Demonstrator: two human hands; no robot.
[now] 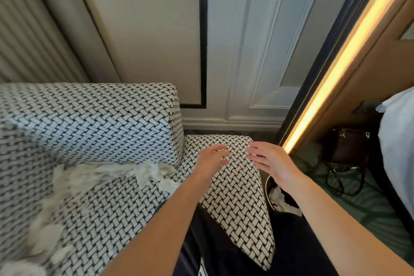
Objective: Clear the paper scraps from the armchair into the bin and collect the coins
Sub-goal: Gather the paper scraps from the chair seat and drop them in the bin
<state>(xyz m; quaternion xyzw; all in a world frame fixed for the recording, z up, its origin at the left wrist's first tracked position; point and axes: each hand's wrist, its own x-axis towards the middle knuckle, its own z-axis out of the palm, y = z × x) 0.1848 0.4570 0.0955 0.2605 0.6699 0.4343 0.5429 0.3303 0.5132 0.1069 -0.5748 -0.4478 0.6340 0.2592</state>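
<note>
A person's bare left grip and right grip hover over the armrest of a black-and-white woven-pattern fabric armchair. The fingers of both are loosely spread and hold nothing. White torn paper scraps lie strewn on the seat at 9 o'clock from the left grip, trailing toward 7 o'clock. A dark round bin, with some scraps inside, stands at 5 o'clock from the right grip. No coins are visible. The scraps look feather-light, soft and crumpled, and are probably best bunched into a clump from above.
</note>
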